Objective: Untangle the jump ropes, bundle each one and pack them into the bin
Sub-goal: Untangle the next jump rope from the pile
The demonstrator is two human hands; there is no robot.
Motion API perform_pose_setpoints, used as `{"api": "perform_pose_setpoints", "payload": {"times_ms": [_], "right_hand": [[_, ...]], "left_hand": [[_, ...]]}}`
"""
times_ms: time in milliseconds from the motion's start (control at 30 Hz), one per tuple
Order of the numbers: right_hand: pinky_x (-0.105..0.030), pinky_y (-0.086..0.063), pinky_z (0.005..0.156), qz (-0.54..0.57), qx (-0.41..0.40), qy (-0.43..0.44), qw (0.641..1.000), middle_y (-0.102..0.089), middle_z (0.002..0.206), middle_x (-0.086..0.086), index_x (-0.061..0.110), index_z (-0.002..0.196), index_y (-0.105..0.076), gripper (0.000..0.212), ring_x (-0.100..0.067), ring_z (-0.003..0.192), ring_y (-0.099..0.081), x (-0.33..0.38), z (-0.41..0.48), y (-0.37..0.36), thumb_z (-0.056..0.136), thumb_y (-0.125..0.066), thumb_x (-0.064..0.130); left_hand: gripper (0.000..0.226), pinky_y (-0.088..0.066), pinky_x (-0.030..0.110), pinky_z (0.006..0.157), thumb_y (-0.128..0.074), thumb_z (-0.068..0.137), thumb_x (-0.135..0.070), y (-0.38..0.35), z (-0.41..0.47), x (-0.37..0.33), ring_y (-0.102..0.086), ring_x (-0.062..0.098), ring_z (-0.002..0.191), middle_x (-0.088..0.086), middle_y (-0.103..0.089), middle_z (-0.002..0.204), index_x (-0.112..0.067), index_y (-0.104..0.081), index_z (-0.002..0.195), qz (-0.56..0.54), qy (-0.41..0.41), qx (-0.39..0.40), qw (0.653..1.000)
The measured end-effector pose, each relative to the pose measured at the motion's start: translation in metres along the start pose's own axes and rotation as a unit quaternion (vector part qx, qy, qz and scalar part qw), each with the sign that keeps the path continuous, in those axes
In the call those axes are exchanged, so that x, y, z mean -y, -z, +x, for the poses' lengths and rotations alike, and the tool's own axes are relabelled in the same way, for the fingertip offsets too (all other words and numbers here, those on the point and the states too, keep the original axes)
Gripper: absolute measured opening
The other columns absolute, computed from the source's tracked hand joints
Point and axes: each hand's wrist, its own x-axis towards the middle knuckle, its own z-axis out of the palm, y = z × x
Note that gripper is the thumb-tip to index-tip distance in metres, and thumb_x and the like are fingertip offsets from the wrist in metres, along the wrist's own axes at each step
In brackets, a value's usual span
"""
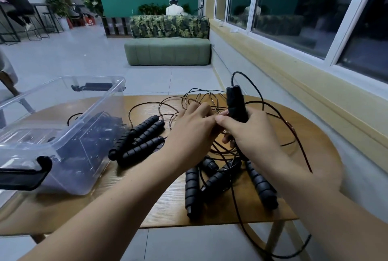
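Wooden table [147, 208], seen from above by the person working at it; both forearms reach in from the bottom edge.

Clear plastic bin [88, 77], 1 only, lidless, sits well left of the grip. Dark rope bundles already lie inside; can't count them through the wall.

Tangle of cords [218, 149]: thin black and brownish loops spread beyond, beneath and to the right of the grip. One strand trails off the table's near edge. No. of separate cords can't be told.

Hands, 2. Right hand [247, 134] is wrapped round a black handle [236, 103], held upright w/ its cord arcing out the top. Left hand [193, 122] sits just left of it, touching the right thumb, fingers bent down into the loops. Fingertips are hidden, so can't tell if they pinch a strand.

Loose handles [138, 141]: 3 ribbed black ones lie side by side between grip and bin. Near handles [218, 178]: 3 clear ones directly below the grip, toward the viewer, plus a short dark stub that may be a 4th. Incl. the held one, that's 7 certain.

Step, as judged: untangling, approx. mid-task, w/ some ropes packed. Next move prob. calls for tracing the held handle's cord through the loops and drawing it free w/o tightening the rest, then coiling it.
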Motion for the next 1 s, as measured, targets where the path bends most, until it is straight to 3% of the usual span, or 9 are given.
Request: {"api": "perform_pose_setpoints", "payload": {"times_ms": [200,367,600,733,867,1000], "right_hand": [[-0.03,-0.05,0.055,0.03,0.016,0.034,0.999,-0.079,0.082,-0.007,0.014,0.097,-0.073,0.004,-0.02,0.062,-0.07,0.008,-0.004,0.0,0.099,-0.076,0.017],[-0.034,-0.05,0.056,0.075,-0.001,0.096,0.993,-0.079,0.086,-0.01,0.011,0.096,-0.075,0.005,-0.022,0.062,-0.066,0.022,-0.006,0.013,0.1,-0.075,0.015],[-0.029,-0.048,0.057,0.174,-0.083,0.09,0.977,-0.079,0.088,-0.012,0.012,0.096,-0.073,0.005,-0.02,0.063,-0.063,0.025,0.01,0.039,0.099,-0.076,0.016],[-0.029,-0.049,0.058,0.202,-0.067,0.077,0.974,-0.08,0.095,-0.012,0.012,0.106,-0.075,0.01,-0.019,0.064,-0.063,0.025,0.012,0.038,0.099,-0.076,0.02],[-0.03,-0.049,0.056,0.16,-0.001,0.074,0.984,-0.08,0.096,-0.014,0.014,0.116,-0.076,0.021,-0.02,0.062,-0.064,0.018,0.008,0.022,0.097,-0.079,0.02],[-0.038,-0.051,0.056,0.073,0.018,0.093,0.993,-0.075,0.082,-0.013,0.016,0.101,-0.077,0.007,-0.024,0.061,-0.066,0.005,0.001,0.005,0.097,-0.08,0.021]], "left_hand": [[0.044,-0.046,0.042,0.077,-0.047,0.094,-0.055,-0.008,-0.001,0.013,-0.047,0.024,0.093,-0.002,-0.059,0.097,-0.02,-0.073,0.09,-0.066,0.032,-0.006,0.997],[0.023,-0.048,0.044,0.086,-0.076,0.093,-0.046,-0.009,0.0,0.028,-0.046,0.019,0.098,-0.009,-0.056,0.098,-0.022,-0.075,0.092,-0.111,0.071,-0.002,0.991],[0.024,-0.049,0.042,0.088,-0.072,0.097,-0.05,0.004,0.004,0.032,-0.054,0.018,0.103,-0.011,-0.063,0.097,-0.028,-0.081,0.098,-0.137,0.076,-0.054,0.986],[0.021,-0.049,0.043,0.085,-0.075,0.095,-0.045,0.006,0.005,0.027,-0.054,0.02,0.099,-0.009,-0.066,0.095,-0.026,-0.083,0.098,-0.141,0.07,-0.101,0.982],[0.018,-0.047,0.039,0.076,-0.076,0.095,-0.039,0.012,0.009,0.014,-0.054,0.02,0.088,-0.011,-0.062,0.088,-0.023,-0.084,0.096,-0.142,0.048,-0.131,0.98],[0.025,-0.044,0.038,0.065,-0.066,0.098,-0.037,0.012,0.007,0.001,-0.052,0.02,0.076,-0.01,-0.054,0.081,-0.017,-0.078,0.088,-0.124,-0.008,-0.125,0.984]]}}
